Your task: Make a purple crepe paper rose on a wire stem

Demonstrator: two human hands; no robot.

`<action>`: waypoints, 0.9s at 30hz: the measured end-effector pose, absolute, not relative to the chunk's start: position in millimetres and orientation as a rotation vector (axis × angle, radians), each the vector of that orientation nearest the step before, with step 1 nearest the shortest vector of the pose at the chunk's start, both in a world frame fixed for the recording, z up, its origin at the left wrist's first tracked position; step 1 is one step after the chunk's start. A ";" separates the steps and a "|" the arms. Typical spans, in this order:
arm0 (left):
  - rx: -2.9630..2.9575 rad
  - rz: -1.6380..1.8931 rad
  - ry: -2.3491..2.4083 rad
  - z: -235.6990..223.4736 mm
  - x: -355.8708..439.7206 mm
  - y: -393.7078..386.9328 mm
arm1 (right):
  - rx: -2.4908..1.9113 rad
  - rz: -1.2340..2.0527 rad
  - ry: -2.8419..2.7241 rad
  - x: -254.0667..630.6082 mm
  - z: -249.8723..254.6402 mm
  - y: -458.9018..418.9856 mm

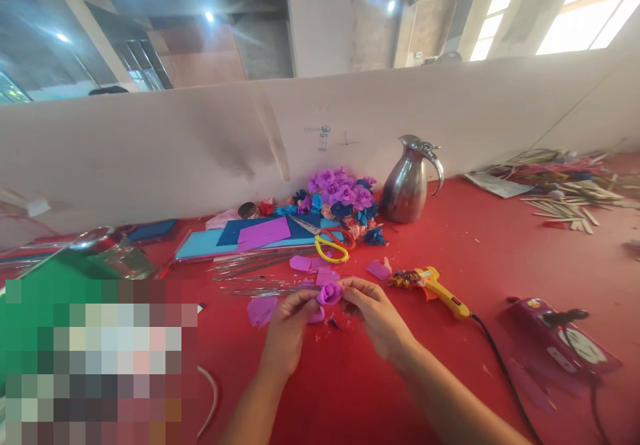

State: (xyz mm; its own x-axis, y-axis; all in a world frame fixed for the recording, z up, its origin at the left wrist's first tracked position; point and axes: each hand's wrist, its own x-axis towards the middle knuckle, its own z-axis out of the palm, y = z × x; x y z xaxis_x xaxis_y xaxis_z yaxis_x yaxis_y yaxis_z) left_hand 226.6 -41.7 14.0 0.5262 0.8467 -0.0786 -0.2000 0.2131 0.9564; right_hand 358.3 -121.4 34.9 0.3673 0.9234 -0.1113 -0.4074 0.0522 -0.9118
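Observation:
Between my two hands is a small purple paper flower [329, 293], its petals curled round a rolled centre. My left hand [296, 311] pinches its left side with thumb and fingers. The right side is gripped by the fingertips of my right hand [367, 305]. Loose purple petals [262, 311] lie just left of my left hand, and more purple paper pieces [327, 276] sit right behind the flower. Scissors [332, 249] with yellow and red handles rest beyond them. A yellow glue gun [440, 290] lies to the right of my right hand.
Finished paper flowers [345, 191] are heaped by the wall, beside a metal jug [407, 185]. Coloured paper sheets [210, 243] and thin wires [260, 268] lie left of them. A power strip [565, 338] stands at right, with thin sticks [570, 205] behind. A blurred-out patch covers the lower left.

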 end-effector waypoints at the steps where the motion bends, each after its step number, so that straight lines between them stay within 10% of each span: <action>1: 1.122 0.812 0.707 14.4 226.9 -41.7 | -1.085 1.113 -0.606 358.5 34.5 -121.3; 27: 0.761 0.655 0.511 7.4 228.5 -41.3 | -0.809 1.322 -0.513 346.9 32.7 -122.6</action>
State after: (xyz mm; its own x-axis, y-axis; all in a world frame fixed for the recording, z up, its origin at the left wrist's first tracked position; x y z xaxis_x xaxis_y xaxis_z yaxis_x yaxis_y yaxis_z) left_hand 228.5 -41.3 7.4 0.6898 0.6999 -0.1850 -0.3506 0.5465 0.7605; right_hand 346.9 -122.6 32.7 0.1990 0.9735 -0.1127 -0.6429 0.0429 -0.7648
